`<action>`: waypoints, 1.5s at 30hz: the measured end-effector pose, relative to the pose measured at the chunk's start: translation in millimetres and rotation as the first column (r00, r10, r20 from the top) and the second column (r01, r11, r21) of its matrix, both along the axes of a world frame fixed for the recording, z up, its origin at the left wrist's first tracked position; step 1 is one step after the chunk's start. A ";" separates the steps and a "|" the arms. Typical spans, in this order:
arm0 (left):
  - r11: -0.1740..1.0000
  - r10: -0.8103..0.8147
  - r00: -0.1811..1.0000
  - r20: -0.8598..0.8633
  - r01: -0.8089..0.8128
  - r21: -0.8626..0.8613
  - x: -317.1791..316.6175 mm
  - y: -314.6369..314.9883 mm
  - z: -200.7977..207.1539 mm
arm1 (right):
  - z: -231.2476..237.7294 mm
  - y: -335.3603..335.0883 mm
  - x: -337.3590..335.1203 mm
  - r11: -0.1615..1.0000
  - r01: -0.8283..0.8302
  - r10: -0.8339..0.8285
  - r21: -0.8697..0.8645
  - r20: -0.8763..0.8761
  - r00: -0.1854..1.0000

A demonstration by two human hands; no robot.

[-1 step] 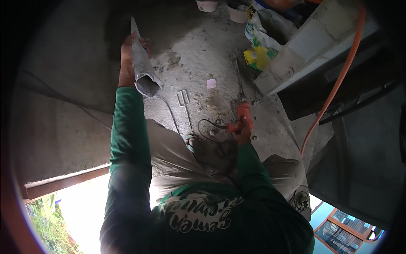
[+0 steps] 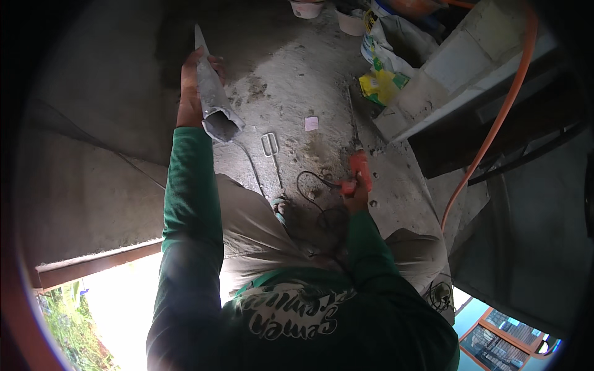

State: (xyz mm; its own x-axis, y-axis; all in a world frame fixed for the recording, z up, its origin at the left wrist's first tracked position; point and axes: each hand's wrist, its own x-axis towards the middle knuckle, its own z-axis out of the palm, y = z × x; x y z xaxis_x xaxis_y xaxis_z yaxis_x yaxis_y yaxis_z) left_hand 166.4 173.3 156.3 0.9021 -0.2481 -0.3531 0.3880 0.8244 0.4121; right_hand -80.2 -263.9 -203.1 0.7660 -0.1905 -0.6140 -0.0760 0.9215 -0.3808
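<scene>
My left hand [image 2: 190, 79] is wrapped round a grey, tapered cone-shaped tube [image 2: 213, 96], its narrow tip pointing away and its wide, ragged mouth toward me. Lower right, my right hand [image 2: 357, 199] grips the handle of an orange-red power drill [image 2: 359, 166]. From the drill a long thin bit [image 2: 354, 117] runs forward, low over the floor; whether its tip touches I cannot tell. Between my hands a pale loop-shaped mixing paddle [image 2: 270, 144] lies on the floor, its shaft running back toward my legs. A dark cord curls from the drill's handle.
The rough concrete floor [image 2: 278, 86] carries a small pink square [image 2: 311, 123] and loose crumbs. A yellow-green bag [image 2: 382, 86], an open white sack [image 2: 408, 43] and pale tubs [image 2: 307, 8] stand at the back. On the right are a block ledge [image 2: 433, 93] and an orange hose [image 2: 492, 127].
The drill's handle has swung slightly to the right in my right hand. The whole view has shifted a little. Both hands keep their holds.
</scene>
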 end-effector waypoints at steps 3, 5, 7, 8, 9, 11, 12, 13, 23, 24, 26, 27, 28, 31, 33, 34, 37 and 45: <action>0.998 0.025 0.998 0.053 -0.028 0.048 1.5 -4.8 -2.4 | 8.4 -3.4 11.9 0.996 0.052 -0.055 0.069 0.044 0.997; 0.991 0.133 0.991 -0.025 -0.133 -0.003 7.3 -10.7 -4.5 | 12.9 -10.2 19.1 0.986 0.101 -0.100 0.132 -0.014 0.995; 0.986 0.167 0.986 0.001 -0.167 0.021 11.4 -14.7 -8.4 | 18.3 -17.0 23.8 0.987 0.088 -0.091 0.138 0.016 0.996; 0.983 0.179 0.984 0.010 -0.179 0.030 13.3 -16.7 -11.1 | 22.8 -20.1 25.3 0.985 0.139 -0.136 0.101 -0.038 0.990; 0.979 0.196 0.981 -0.003 -0.196 0.056 15.2 -18.9 -14.3 | 28.8 -22.4 25.9 0.993 0.088 -0.092 0.084 0.044 0.995; 0.970 0.229 0.973 -0.017 -0.227 0.088 19.9 -21.7 -19.7 | 47.8 -24.9 27.5 0.997 0.075 -0.075 0.008 0.079 0.994; 0.969 0.225 0.974 -0.006 -0.223 0.109 22.6 -23.0 -22.4 | 60.7 -25.6 28.3 0.999 0.039 -0.038 0.001 0.171 0.985; 0.970 0.218 0.976 0.002 -0.217 0.110 25.3 -24.3 -25.0 | 75.9 -25.6 28.5 1.000 -0.012 0.011 0.001 0.257 0.966; 0.857 0.169 0.985 0.038 -0.166 0.489 30.8 -48.7 -53.8 | 222.6 -7.7 16.2 0.975 -0.021 0.136 -0.222 0.517 0.845; 0.821 0.152 0.987 0.050 -0.154 0.550 31.2 -52.6 -56.8 | 229.8 -5.3 15.2 0.981 -0.026 0.133 -0.194 0.562 0.816; 0.771 0.100 0.994 -0.033 -0.056 0.634 30.5 -56.2 -64.6 | 239.9 1.0 12.8 0.988 -0.042 0.127 -0.148 0.633 0.764; 0.719 0.096 0.993 -0.075 -0.017 0.694 29.4 -57.9 -70.7 | 243.4 3.9 12.4 0.996 -0.070 0.090 -0.057 0.676 0.731; 0.655 0.104 0.987 -0.121 0.024 0.755 29.4 -59.2 -76.5 | 246.1 7.3 12.9 0.994 -0.105 0.057 0.025 0.702 0.710; 0.612 0.108 0.988 -0.111 0.022 0.791 26.8 -58.6 -95.0 | 249.8 21.1 14.7 0.935 -0.288 0.000 0.209 0.809 0.588; 0.544 0.070 0.991 -0.117 0.060 0.837 25.4 -55.2 -103.3 | 250.7 32.0 15.0 0.869 -0.397 -0.050 0.296 0.850 0.525; 0.499 0.058 0.990 -0.125 0.079 0.863 25.5 -53.7 -105.4 | 251.5 36.8 15.2 0.860 -0.393 -0.066 0.326 0.834 0.548; 0.584 0.040 0.996 -0.078 0.040 0.811 26.0 -50.4 -106.2 | 257.5 45.7 13.6 0.851 -0.392 -0.088 0.350 0.831 0.550; 0.483 -0.045 0.994 -0.099 0.108 0.869 37.2 -53.6 -132.7 | 297.7 33.2 9.1 0.927 -0.349 0.005 0.136 0.927 0.375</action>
